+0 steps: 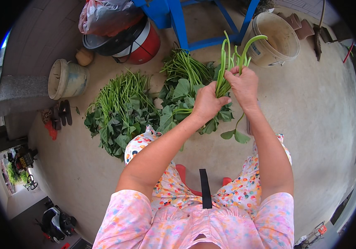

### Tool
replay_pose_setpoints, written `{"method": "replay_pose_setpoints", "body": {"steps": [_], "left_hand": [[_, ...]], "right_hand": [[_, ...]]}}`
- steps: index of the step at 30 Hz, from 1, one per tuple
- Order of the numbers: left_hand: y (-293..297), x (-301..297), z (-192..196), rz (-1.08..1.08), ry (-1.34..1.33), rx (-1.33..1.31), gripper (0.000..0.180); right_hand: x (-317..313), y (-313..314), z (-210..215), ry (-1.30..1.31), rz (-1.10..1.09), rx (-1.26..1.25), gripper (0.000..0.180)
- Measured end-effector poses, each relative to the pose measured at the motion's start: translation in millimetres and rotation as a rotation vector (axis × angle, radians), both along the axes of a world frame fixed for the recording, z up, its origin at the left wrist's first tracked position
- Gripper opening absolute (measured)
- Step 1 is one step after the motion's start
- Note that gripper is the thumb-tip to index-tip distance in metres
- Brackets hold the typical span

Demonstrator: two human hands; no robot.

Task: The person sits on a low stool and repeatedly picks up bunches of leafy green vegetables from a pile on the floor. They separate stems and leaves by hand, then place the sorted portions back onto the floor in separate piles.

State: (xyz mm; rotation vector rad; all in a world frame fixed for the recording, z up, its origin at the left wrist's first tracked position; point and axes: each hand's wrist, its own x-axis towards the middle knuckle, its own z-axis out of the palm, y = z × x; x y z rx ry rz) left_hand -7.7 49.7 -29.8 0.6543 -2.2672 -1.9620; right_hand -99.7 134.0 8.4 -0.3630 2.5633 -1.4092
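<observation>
In front of me I hold up a bunch of leafy green stems (222, 85), with broad leaves like sweet potato greens. My left hand (208, 101) is closed round the bunch, whose stem ends point up and away. Close beside it, my right hand (243, 86) grips stems near their upper part, fingers curled. One thin stem with a few leaves (237, 135) dangles below my right hand. On the floor to the left lies a large pile of the same greens (122, 110). A second heap (185, 70) lies behind my left hand, partly hidden by it.
A blue frame (205, 43) stands at the far side. Right of it is a dirty white bucket (292, 47). Far left are a red and black bucket (148, 45) under a plastic bag (107, 16), a pale bucket (76, 81) and dark slippers (66, 112).
</observation>
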Motion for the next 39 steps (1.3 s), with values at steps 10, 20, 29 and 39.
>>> {"method": "replay_pose_setpoints", "body": {"steps": [10, 20, 29, 39], "left_hand": [[-0.3, 2.7, 3.2, -0.046, -0.041, -0.085, 0.036], [-24.8, -5.0, 23.3, -0.051, -0.156, 0.339, 0.026], [-45.6, -4.4, 24.7, -0.036, -0.12, 0.399, 0.017], [-39.5, -3.2, 25.0, -0.104, -0.18, 0.396, 0.016]], "right_hand": [[-5.5, 1.9, -7.6, -0.102, -0.034, -0.007, 0.019], [-10.7, 14.2, -4.3, -0.479, -0.089, -0.451, 0.012], [-22.9, 26.7, 6.3, -0.828, -0.078, -0.729, 0.013], [-26.8, 30.1, -0.7, -0.79, -0.158, -0.802, 0.01]]}}
